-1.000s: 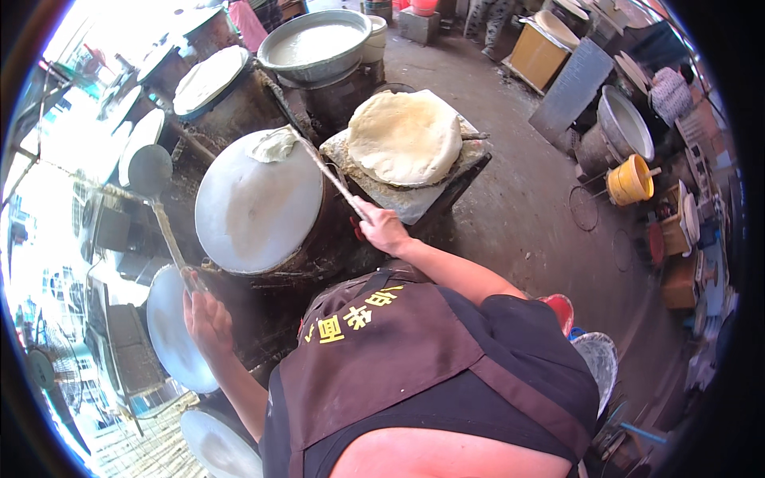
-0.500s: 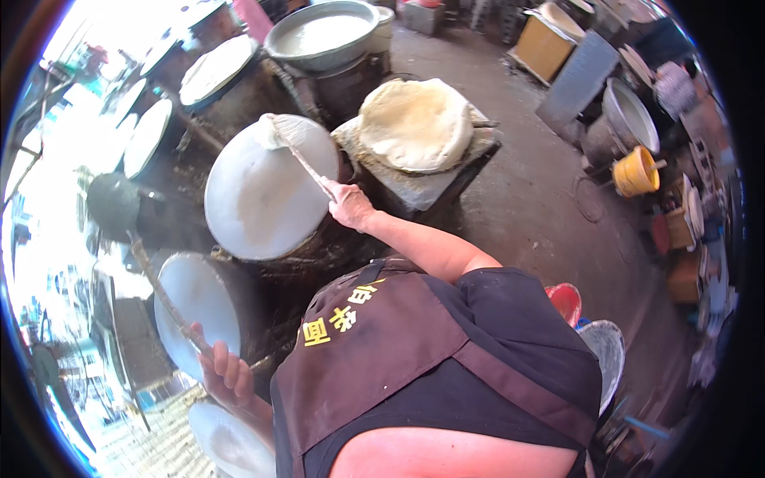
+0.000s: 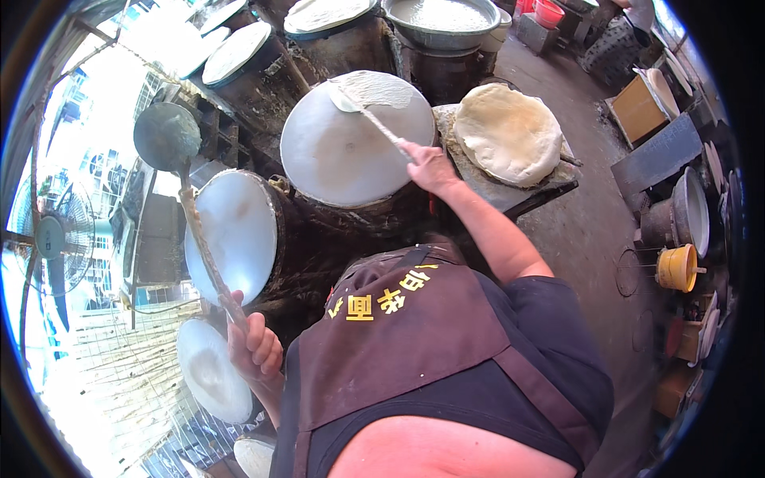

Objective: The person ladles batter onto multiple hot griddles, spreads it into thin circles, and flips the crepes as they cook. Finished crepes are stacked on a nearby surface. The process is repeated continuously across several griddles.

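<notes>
My left hand is closed round the long handle of a metal ladle, whose round, batter-streaked bowl is raised at the left. My right hand grips a spreader with a thin pale handle. Its white blade rests on a large round grey griddle, at the edge of a strip of wet white batter along the far rim. The rest of that griddle shows bare metal. Just right of it, a thick pile of pale flatbreads lies on a flour-caked slab.
More griddles on drums surround me: a bare one at left, another below it, and white-coated ones behind. A wide basin of white batter stands at the back. To the right are a yellow bucket and a metal basin.
White batter now stretches over the griddle's far part, and the spreader blade has moved along it. The ladle is lifted higher. The whole view has shifted, with everything sliding right.
</notes>
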`<control>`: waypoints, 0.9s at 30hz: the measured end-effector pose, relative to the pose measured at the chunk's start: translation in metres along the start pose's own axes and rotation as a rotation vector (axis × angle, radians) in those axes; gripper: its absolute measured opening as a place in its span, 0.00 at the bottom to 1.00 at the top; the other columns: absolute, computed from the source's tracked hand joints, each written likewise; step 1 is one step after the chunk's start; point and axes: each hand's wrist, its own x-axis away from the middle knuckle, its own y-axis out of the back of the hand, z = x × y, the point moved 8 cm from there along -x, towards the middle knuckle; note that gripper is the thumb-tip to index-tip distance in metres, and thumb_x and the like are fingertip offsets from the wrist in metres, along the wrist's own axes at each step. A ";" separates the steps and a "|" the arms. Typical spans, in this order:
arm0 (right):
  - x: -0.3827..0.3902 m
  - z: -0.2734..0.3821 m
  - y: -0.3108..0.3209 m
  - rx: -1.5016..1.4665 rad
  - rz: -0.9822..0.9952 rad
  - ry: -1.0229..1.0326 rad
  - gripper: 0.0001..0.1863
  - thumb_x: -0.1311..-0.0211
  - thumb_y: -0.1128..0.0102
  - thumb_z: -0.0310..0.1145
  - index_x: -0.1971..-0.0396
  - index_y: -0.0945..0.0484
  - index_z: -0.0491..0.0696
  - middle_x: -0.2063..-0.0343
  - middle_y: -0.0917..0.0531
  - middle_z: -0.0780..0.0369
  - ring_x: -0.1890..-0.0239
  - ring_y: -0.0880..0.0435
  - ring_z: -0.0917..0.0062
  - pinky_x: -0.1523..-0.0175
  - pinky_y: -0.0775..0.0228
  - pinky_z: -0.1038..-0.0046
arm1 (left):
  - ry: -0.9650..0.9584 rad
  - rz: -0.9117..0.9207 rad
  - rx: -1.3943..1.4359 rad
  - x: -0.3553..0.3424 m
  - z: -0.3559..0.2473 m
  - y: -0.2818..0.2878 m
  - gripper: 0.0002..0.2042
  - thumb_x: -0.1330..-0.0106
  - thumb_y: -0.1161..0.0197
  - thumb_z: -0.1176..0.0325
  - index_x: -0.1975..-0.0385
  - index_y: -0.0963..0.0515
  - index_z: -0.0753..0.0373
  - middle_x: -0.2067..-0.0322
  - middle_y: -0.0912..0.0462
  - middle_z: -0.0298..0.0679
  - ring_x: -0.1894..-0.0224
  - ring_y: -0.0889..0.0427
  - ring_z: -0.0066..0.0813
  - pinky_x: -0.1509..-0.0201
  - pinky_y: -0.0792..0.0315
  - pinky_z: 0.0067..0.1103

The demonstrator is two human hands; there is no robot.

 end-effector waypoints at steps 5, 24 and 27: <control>-0.011 -0.040 0.023 -0.075 -0.014 -0.293 0.28 0.51 0.49 0.24 0.45 0.28 0.47 0.53 0.21 0.49 0.52 0.19 0.60 0.44 0.29 0.67 | 0.002 -0.007 -0.064 0.009 -0.001 0.001 0.26 0.26 0.55 0.63 0.32 0.54 0.59 0.80 0.39 0.32 0.88 0.42 0.13 0.91 0.40 0.10; -0.012 0.027 -0.017 -0.141 0.166 -0.003 0.26 0.52 0.49 0.25 0.48 0.26 0.50 0.58 0.19 0.50 0.55 0.20 0.56 0.46 0.29 0.64 | 0.040 -0.064 -0.057 0.023 -0.007 0.029 0.25 0.25 0.55 0.62 0.32 0.52 0.60 0.80 0.40 0.31 0.89 0.44 0.12 0.92 0.42 0.09; -0.028 -0.050 0.022 -0.119 -0.060 -0.068 0.28 0.52 0.46 0.27 0.45 0.27 0.49 0.61 0.16 0.53 0.65 0.17 0.71 0.54 0.25 0.72 | -0.007 -0.048 -0.095 0.028 -0.011 0.033 0.25 0.25 0.55 0.62 0.33 0.52 0.60 0.81 0.40 0.31 0.89 0.45 0.12 0.93 0.44 0.09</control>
